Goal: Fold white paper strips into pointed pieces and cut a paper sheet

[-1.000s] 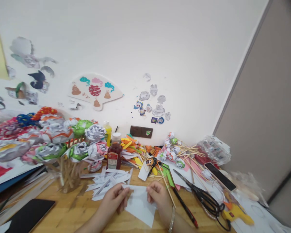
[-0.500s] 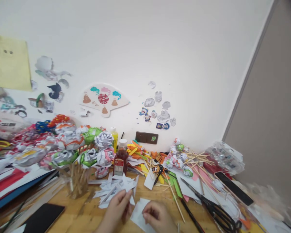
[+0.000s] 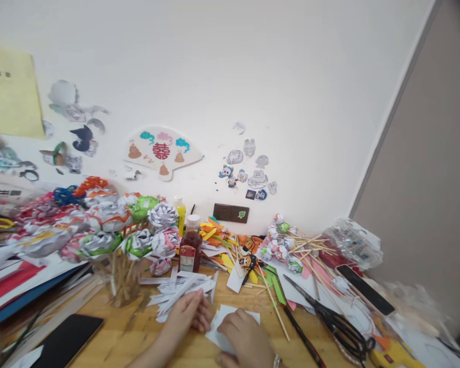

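My left hand is raised just above the table, at the near edge of a loose pile of white paper strips. Its fingers are loosely curved and apart, and I see nothing in them. My right hand lies over a small stack of white paper pieces. Its fingers are bent down on the top piece, and the thumb is at the near edge of the paper. Part of the stack is hidden under this hand.
Paper flowers on sticks stand in a clear holder at left, beside a red-brown bottle. On the right lie black scissors, wooden sticks, a phone and a yellow tool. A black flat object lies front left.
My left hand has loosened from a pinch with a white paper piece at its fingertips. My right hand has moved from a curled pose down onto the paper stack. The view shifted slightly.
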{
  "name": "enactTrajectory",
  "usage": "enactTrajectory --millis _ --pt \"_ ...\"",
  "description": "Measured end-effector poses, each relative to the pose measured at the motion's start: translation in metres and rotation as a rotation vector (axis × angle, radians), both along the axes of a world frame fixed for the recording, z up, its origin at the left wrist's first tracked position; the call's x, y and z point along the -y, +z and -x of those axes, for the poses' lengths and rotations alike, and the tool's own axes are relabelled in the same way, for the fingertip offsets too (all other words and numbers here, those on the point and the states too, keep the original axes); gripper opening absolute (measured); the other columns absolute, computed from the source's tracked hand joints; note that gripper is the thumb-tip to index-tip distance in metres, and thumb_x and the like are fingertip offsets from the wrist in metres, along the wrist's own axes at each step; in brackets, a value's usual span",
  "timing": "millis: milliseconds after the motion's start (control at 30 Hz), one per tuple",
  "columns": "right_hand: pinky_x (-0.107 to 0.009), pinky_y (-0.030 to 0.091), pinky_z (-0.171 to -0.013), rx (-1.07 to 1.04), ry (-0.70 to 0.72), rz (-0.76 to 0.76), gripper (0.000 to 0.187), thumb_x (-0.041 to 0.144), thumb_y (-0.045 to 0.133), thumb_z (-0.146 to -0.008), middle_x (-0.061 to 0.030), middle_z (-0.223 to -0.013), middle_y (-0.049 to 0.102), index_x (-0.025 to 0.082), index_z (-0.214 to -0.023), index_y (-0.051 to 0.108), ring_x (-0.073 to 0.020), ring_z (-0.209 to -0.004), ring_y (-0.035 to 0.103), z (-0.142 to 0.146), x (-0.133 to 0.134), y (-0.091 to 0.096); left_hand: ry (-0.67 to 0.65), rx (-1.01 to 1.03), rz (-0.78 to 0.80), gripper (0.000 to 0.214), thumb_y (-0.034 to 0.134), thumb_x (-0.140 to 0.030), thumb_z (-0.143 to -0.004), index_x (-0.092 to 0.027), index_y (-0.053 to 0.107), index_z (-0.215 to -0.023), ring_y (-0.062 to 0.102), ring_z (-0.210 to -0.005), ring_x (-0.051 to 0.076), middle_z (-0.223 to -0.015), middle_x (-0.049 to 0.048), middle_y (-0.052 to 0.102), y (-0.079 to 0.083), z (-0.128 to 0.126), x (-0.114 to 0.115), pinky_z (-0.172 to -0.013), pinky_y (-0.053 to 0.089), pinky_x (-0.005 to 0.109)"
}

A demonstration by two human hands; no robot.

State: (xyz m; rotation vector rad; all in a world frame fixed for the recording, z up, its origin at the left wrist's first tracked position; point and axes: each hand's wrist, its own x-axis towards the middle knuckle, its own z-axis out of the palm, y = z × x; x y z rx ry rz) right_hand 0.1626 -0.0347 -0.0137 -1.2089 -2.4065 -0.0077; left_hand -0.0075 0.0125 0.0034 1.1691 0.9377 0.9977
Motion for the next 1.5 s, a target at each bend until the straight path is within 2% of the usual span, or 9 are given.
enactTrajectory --millis 267,400,500,667,800,1067,1233,1400,1500 --pt "-0.026 0.04 -0.057 0.064 0.013 -0.232 0.013 0.019 0.058 -0.066 -0.0019 -0.074 0.065 0.018 -0.079 0.057 -0.0185 -0.066 0.055 0.002 -0.004 -0.012 -0.057 -0.156 -0.223 0.044 0.048 -0.058 -0.068 -0.016 0.051 -0.056 0.046 -0.035 0.009 -0.043 -0.0034 0.054 0.001 -0.006 0.015 -0.037 0.03 0.019" --pt "-0.024 0.038 -0.055 -0.025 -0.027 -0.246 0.008 0.013 0.049 -0.07 -0.0008 -0.065 0.063 0.02 -0.07 0.053 -0.0164 -0.061 0.056 -0.003 -0.007 -0.012 -0.054 -0.264 -0.29 0.046 0.039 -0.06 -0.072 -0.018 0.048 -0.055 0.041 -0.033 0.009 -0.04 -0.0045 0.049 0.003 -0.005 0.017 -0.036 0.028 0.019" --pt "-0.023 0.037 -0.054 -0.117 -0.068 -0.26 0.013 0.011 0.043 -0.073 -0.0016 -0.061 0.061 0.02 -0.067 0.05 -0.0158 -0.058 0.056 -0.007 -0.006 -0.004 -0.054 -0.27 -0.276 0.047 0.037 -0.06 -0.073 -0.019 0.045 -0.052 0.041 -0.033 0.009 -0.038 -0.0047 0.046 0.002 -0.006 0.019 -0.036 0.028 0.019" --pt "-0.026 0.039 -0.054 -0.219 -0.095 -0.407 0.014 0.011 0.039 -0.078 -0.0035 -0.062 0.06 0.02 -0.074 0.049 -0.0169 -0.058 0.056 -0.01 0.001 0.014 -0.249 -0.19 -0.165 0.048 0.044 -0.062 -0.068 -0.016 0.053 -0.059 0.047 -0.034 0.01 -0.041 -0.0028 0.05 -0.008 -0.014 0.022 -0.036 0.03 0.018" --pt "-0.026 0.041 -0.054 -0.257 -0.01 -0.372 0.015 0.013 0.037 -0.08 -0.0046 -0.064 0.062 0.019 -0.076 0.05 -0.0173 -0.059 0.056 -0.006 0.007 0.017 -0.298 -0.095 -0.19 0.045 0.053 -0.058 -0.066 -0.015 0.057 -0.074 0.052 -0.043 0.012 -0.053 0.0001 0.059 -0.014 -0.018 0.024 -0.043 0.039 0.021" --pt "-0.026 0.045 -0.06 -0.373 0.128 -0.247 0.014 0.018 0.037 -0.083 -0.005 -0.072 0.062 0.02 -0.081 0.051 -0.016 -0.067 0.056 0.0 0.005 0.013 -0.154 -0.159 -0.392 0.035 0.059 -0.049 -0.067 -0.015 0.061 -0.075 0.055 -0.068 0.019 -0.072 0.0041 0.065 -0.016 -0.013 0.019 -0.065 0.042 0.027" --pt "-0.028 0.044 -0.064 -0.432 0.078 -0.242 0.015 0.028 0.039 -0.082 -0.0056 -0.079 0.059 0.02 -0.083 0.052 -0.0173 -0.073 0.054 0.001 0.009 0.018 -0.129 -0.056 -0.234 0.041 0.06 -0.056 -0.06 -0.016 0.056 -0.065 0.053 -0.05 0.015 -0.056 0.0001 0.059 -0.014 -0.017 0.017 -0.049 0.042 0.025" --pt "-0.031 0.045 -0.063 -0.468 -0.034 -0.151 0.033 0.039 0.055 -0.07 -0.0076 -0.084 0.059 0.018 -0.095 0.05 -0.0211 -0.075 0.056 0.001 0.009 0.016 -0.051 -0.013 -0.051 0.045 0.062 -0.061 -0.054 -0.017 0.055 -0.059 0.059 -0.05 0.019 -0.052 0.0009 0.064 -0.005 -0.014 0.014 -0.05 0.046 0.027" --pt "-0.027 0.043 -0.057 -0.516 -0.1 -0.037 0.025 0.033 0.054 -0.071 -0.0048 -0.075 0.061 0.018 -0.092 0.053 -0.0188 -0.065 0.056 -0.001 0.006 0.009 -0.048 0.035 0.01 0.044 0.061 -0.06 -0.056 -0.016 0.057 -0.06 0.061 -0.052 0.019 -0.053 0.0015 0.067 -0.004 -0.012 0.014 -0.053 0.046 0.027"
